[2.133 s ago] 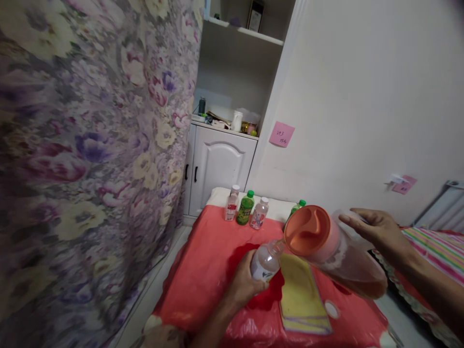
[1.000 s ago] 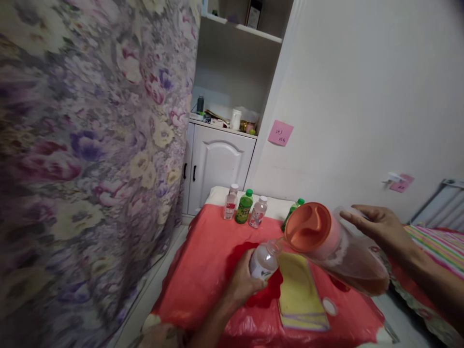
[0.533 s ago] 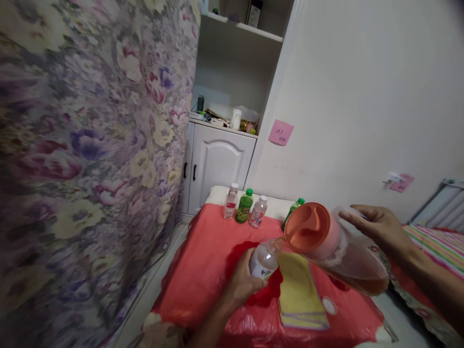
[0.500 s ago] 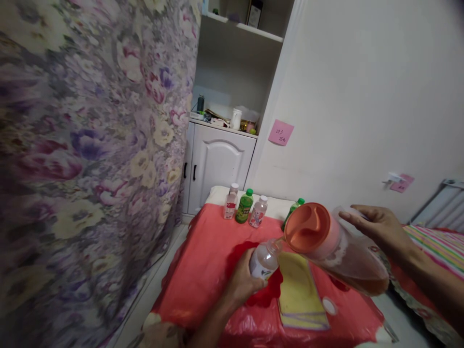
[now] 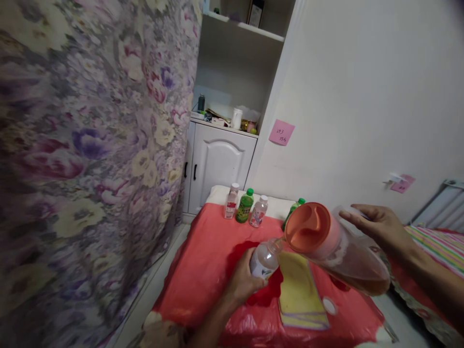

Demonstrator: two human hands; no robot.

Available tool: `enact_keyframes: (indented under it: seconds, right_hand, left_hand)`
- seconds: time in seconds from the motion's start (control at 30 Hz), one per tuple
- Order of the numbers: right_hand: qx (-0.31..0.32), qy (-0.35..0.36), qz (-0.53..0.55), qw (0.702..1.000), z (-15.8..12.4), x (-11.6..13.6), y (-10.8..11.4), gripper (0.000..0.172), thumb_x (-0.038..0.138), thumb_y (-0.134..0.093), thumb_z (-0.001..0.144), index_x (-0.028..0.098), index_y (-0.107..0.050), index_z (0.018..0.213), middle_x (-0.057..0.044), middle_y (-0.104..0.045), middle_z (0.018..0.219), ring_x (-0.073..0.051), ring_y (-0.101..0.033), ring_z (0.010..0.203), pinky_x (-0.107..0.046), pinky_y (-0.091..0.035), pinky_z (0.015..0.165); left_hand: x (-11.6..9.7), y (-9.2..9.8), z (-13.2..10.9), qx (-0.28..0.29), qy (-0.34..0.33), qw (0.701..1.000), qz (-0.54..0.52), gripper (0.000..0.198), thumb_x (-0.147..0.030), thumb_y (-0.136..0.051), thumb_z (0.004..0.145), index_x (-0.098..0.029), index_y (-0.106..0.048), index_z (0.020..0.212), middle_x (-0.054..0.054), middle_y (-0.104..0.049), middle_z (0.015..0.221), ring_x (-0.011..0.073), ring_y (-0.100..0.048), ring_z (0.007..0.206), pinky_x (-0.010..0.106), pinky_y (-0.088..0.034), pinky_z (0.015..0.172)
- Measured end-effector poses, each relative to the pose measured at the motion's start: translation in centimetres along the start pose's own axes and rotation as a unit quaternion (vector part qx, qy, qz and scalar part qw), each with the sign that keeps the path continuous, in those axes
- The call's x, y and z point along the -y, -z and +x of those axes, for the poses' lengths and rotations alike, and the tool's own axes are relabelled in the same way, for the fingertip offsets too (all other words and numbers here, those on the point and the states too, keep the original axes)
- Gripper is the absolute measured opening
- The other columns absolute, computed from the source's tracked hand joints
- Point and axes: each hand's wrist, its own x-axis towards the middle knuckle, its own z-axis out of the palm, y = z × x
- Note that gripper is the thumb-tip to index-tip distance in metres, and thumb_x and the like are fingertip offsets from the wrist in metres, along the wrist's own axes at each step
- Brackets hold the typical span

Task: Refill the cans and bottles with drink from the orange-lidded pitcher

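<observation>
My left hand point(image 5: 242, 280) is wrapped round a clear plastic bottle point(image 5: 265, 261) with a pale label and no cap, tilted toward the right. My right hand point(image 5: 380, 227) grips the handle of a clear pitcher point(image 5: 357, 266) with an orange lid point(image 5: 308, 228). The pitcher is tipped on its side, its lid close to the bottle's mouth, and a thin brownish stream shows between them. Brown liquid lies along the pitcher's lower side. Under the bottle is a red scalloped dish point(image 5: 266, 296), partly hidden by my left hand.
Several bottles, among them a green bottle point(image 5: 245, 207) and a white-capped bottle point(image 5: 258, 211), stand along the back of the red-covered table point(image 5: 203, 261). A folded yellow cloth point(image 5: 302, 295) and a white cap point(image 5: 329, 306) lie at right. A floral curtain point(image 5: 101, 145) hangs at left.
</observation>
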Motion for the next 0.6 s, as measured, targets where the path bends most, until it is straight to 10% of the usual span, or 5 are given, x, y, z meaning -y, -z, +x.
enact_keyframes:
  seconds: [0.6]
  right_hand:
    - [0.006, -0.028, 0.007, 1.000, -0.02, 0.51, -0.01, 0.053, 0.067, -0.066, 0.081, 0.021, -0.051, 0.060, 0.005, -0.041, 0.049, -0.010, -0.040, 0.045, -0.022, -0.029, 0.039]
  left_hand:
    - [0.08, 0.11, -0.09, 0.003, -0.006, 1.000, -0.010, 0.070, 0.000, -0.071, 0.052, -0.020, -0.060, 0.118, 0.005, -0.072, 0.114, 0.0249, -0.066, 0.100, 0.030, -0.052, 0.081]
